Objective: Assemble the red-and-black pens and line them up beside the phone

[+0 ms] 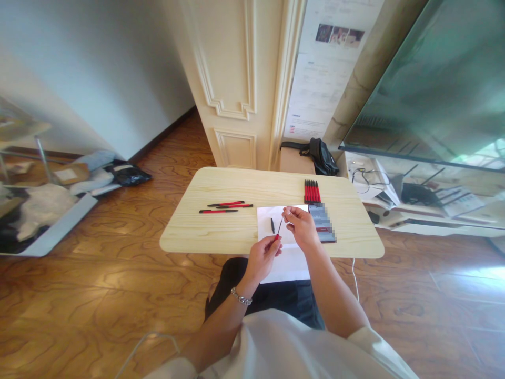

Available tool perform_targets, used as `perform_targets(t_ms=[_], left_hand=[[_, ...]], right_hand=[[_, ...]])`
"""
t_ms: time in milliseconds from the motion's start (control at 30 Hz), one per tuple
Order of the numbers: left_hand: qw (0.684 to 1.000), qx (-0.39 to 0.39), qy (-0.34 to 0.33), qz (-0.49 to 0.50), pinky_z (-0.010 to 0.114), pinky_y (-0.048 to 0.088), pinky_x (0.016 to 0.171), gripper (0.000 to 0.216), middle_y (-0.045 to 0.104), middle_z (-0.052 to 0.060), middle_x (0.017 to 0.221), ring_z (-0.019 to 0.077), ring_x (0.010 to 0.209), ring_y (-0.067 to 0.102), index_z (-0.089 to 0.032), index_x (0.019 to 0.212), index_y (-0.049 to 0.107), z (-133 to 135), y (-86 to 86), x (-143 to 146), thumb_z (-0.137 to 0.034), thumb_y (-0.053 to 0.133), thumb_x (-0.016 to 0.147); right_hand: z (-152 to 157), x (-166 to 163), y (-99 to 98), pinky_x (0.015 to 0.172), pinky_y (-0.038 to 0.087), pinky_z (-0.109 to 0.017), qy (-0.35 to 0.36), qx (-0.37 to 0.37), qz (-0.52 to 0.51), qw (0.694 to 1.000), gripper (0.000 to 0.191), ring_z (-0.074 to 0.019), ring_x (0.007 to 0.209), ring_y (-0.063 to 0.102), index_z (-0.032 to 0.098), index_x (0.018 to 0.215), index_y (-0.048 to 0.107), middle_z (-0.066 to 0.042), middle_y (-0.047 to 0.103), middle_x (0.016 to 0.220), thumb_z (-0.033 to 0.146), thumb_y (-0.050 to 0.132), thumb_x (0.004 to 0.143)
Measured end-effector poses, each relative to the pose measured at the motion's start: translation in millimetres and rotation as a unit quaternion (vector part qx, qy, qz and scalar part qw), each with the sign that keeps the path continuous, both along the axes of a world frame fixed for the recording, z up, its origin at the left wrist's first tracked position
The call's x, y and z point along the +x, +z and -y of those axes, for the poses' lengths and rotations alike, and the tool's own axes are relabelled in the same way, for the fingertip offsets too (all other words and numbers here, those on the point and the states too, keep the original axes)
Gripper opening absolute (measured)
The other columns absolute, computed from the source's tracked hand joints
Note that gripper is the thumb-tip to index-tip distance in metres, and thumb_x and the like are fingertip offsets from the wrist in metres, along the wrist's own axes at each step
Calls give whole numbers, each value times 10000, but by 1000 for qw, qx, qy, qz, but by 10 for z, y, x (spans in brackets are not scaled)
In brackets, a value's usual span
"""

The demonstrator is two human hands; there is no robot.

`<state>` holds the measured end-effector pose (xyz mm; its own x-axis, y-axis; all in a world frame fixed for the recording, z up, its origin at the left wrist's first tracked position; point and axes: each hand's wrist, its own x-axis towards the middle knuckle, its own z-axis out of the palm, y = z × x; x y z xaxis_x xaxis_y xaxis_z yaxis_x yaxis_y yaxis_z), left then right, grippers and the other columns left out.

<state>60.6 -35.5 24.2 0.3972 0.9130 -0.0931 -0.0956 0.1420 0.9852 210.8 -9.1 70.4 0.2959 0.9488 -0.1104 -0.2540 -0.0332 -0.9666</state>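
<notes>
Over the paper (263, 220), the left hand (263, 256) pinches a red pen barrel (278, 237), the right hand (302, 224) a thin refill (280, 226); keep them aligned.

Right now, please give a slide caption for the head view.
Left hand holds a red barrel, right hand a thin rod, over paper.

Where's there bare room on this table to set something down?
Bare tabletop: left of the three loose pens; right of the pen row and pixelated item. Crowded: around the white paper, with black piece, left hand and right hand.
</notes>
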Motion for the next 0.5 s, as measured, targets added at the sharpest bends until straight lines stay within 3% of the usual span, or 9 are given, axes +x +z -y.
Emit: perform_targets(t_ms=[500], left_hand=[[1000, -5, -3, -3, 267, 528, 661, 401, 676, 65, 808, 147, 686, 639, -140, 1029, 654, -9, -19, -8, -474, 599, 814]], right_hand=[[3, 5, -36, 480, 310, -226, 2, 1, 47, 999, 317, -111, 605, 491, 184, 870, 667, -32, 637, 758, 439, 700, 685]])
